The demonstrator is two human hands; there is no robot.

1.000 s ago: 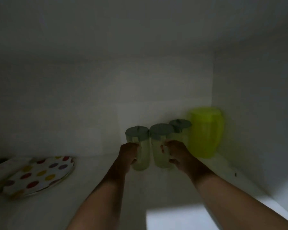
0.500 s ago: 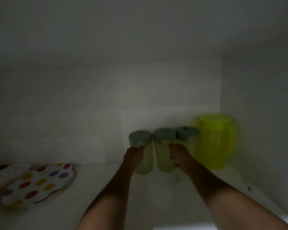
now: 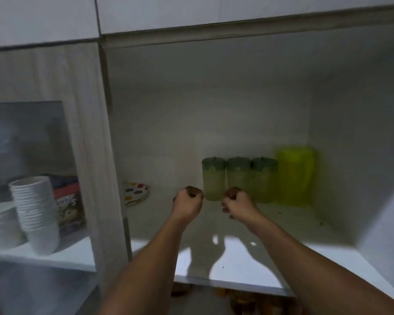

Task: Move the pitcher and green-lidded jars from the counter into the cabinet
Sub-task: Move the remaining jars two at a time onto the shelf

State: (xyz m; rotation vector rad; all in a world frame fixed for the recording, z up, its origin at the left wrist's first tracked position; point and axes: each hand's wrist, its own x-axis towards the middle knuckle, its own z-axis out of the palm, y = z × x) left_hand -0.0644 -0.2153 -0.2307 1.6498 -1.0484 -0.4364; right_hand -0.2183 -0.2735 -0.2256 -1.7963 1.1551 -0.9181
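Three green-lidded jars stand in a row at the back of the cabinet shelf [image 3: 237,264]: the left jar [image 3: 213,178], the middle jar [image 3: 238,176] and the right jar [image 3: 263,178]. A yellow-green pitcher [image 3: 295,177] stands to their right, near the cabinet's right wall. My left hand [image 3: 188,204] is curled into a loose fist just left of and in front of the left jar, holding nothing. My right hand [image 3: 238,204] is also curled, in front of the middle jar and apart from it.
A polka-dot plate [image 3: 135,193] lies at the shelf's left. A wooden divider [image 3: 100,155] separates a left compartment with stacked white bowls [image 3: 35,212] and a printed box [image 3: 69,205]. Items show dimly below the shelf's front edge.
Both hands have let go of the two jars and pulled back toward me. The view has drawn back out of the cabinet, showing its frame and the left compartment.
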